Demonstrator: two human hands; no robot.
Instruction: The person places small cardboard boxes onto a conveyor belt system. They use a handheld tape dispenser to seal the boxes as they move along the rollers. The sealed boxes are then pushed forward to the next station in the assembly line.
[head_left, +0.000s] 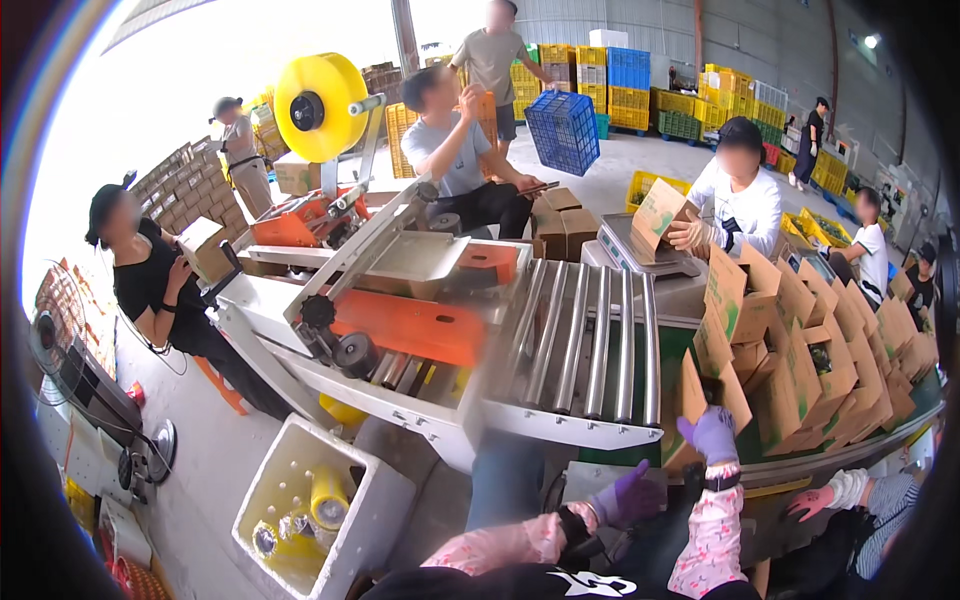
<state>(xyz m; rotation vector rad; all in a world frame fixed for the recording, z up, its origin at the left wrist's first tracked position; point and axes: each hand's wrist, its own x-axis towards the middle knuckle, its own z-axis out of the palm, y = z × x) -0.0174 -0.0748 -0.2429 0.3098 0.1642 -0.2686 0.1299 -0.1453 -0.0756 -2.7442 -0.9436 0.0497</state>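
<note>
My right hand, in a purple glove, touches the near side of an open cardboard box on the green conveyor belt; whether its fingers close on the box, I cannot tell. My left hand, also purple-gloved, is held low in front of my body with nothing seen in it and the thumb raised. Just beyond it lie the metal rollers of a carton sealing machine, which carries a yellow roll of tape. A flattish carton sits inside the machine under the metal plate.
Many open-flapped boxes crowd the belt at right. A foam bin with tape rolls stands lower left. Across the belt a gloved co-worker holds a box on a scale. Another person's pink-gloved hand is at lower right. A person at left holds a carton.
</note>
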